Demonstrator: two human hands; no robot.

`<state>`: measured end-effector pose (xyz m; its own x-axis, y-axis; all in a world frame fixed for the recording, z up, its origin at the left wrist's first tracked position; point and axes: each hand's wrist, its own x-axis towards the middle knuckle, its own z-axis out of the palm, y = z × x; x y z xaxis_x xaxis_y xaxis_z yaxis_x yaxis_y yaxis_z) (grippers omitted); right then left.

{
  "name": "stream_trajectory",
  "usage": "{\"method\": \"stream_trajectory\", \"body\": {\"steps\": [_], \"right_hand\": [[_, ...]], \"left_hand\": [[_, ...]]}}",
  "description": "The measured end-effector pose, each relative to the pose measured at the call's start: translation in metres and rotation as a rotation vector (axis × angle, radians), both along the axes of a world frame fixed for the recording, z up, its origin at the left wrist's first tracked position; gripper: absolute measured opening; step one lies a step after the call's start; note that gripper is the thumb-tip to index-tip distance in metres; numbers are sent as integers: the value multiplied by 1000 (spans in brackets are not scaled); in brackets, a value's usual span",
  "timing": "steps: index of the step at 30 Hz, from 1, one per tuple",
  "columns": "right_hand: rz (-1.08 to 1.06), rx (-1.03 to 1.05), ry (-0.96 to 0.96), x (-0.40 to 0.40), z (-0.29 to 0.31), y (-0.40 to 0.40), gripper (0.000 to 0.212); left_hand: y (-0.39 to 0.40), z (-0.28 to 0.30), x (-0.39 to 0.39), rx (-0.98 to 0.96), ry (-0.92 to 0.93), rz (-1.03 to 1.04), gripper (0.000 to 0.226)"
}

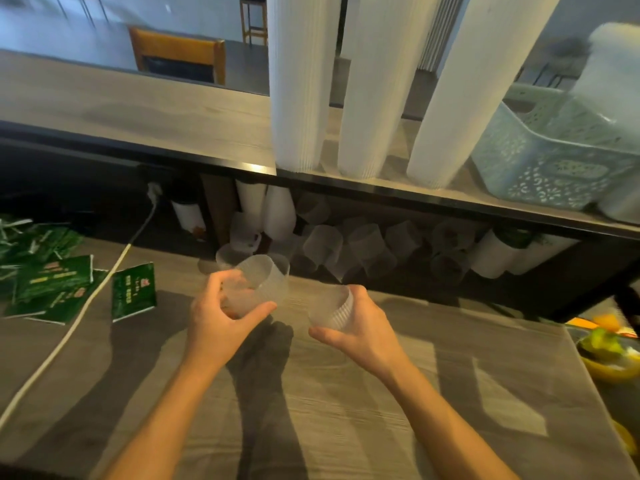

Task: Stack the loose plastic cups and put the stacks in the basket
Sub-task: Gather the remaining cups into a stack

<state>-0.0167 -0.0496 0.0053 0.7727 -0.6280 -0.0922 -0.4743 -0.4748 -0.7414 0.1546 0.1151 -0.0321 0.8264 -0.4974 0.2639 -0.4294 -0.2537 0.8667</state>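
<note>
Two cups, one per hand, mid-frame.
Left hand point(221, 313) grips cup point(258, 285); right hand point(356, 327) grips short stack point(330, 306) — line rims up, nest squarely.

Open table point(346, 393) fills the lower middle of the frame, bare wood around both forearms. At left a white cable point(69, 327) runs slantwise across it, with green packets point(133, 292) scattered beside it. At the lower right edge, yellow bowls point(606, 358) crowd the table's end. Toward the middle of the frame, loose clear cups point(322, 245) lie jumbled under the raised shelf point(138, 119), filling that recess. On the shelf, three tall white cup stacks point(374, 98) stand close together with narrow gaps, and the basket point(540, 168) sits just right of them. The shelf's left stretch lies open.
</note>
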Motion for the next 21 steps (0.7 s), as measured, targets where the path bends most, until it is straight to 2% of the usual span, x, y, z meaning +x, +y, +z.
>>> {"method": "stream_trajectory", "body": {"steps": [5,9,11,15,18,21], "right_hand": [[139,-208,130,-3,14,-2,85],[237,-264,152,-4,22,-5,85],[260,-240,131,-7,23,-4,89],[289,-213,71,-12,23,2,93],[299,-232,60,-16,20,7,94],[311,-226,72,-19,18,13,97]], "left_hand": [[1,12,-8,249,-204,-222,85],[-1,33,-18,220,-262,-354,77],[-1,39,-23,139,-200,-404,70],[-3,39,-42,-33,41,-439,51],[-6,35,-55,-70,79,-410,39],[-10,33,-64,-48,24,-374,34]]}}
